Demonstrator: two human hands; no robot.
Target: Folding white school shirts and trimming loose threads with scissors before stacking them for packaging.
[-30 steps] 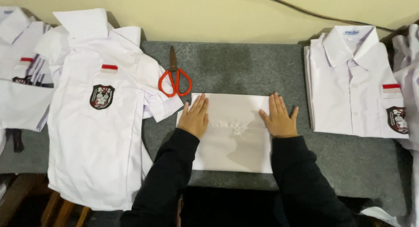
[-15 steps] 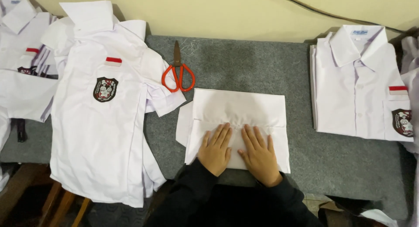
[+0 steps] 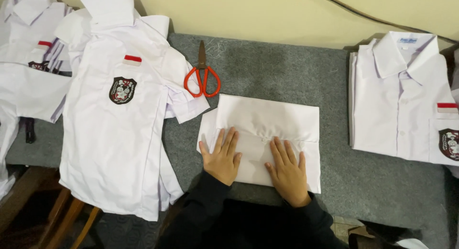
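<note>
Both hands lie flat and fully open, palms down, fingers stretched out and only slightly spread, gripping nothing. The left hand point(image 3: 223, 156) presses on the left part of a folded white shirt point(image 3: 277, 122), its fingertips reaching up to a horizontal fold edge that runs across the cloth. The right hand point(image 3: 287, 171) rests just beside it on the lower middle of the same shirt, its fingertips at that same fold line; the two hands are close but apart. Black sleeves cover both wrists. The folded shirt lies in the middle of a grey felt-covered table point(image 3: 287, 62), near its front edge, as a neat, smooth rectangle with a small flap of cloth sticking out at its left side. Just beyond its upper left corner lie scissors with orange-red handles point(image 3: 202, 75), blades shut and pointing away from the person. To the left, a pile of unfolded white shirts point(image 3: 114, 129) with a dark crest badge and a red-and-white patch hangs over the table's edge. To the right, well apart, sits a stack of folded shirts point(image 3: 397, 100), collar up.
</note>
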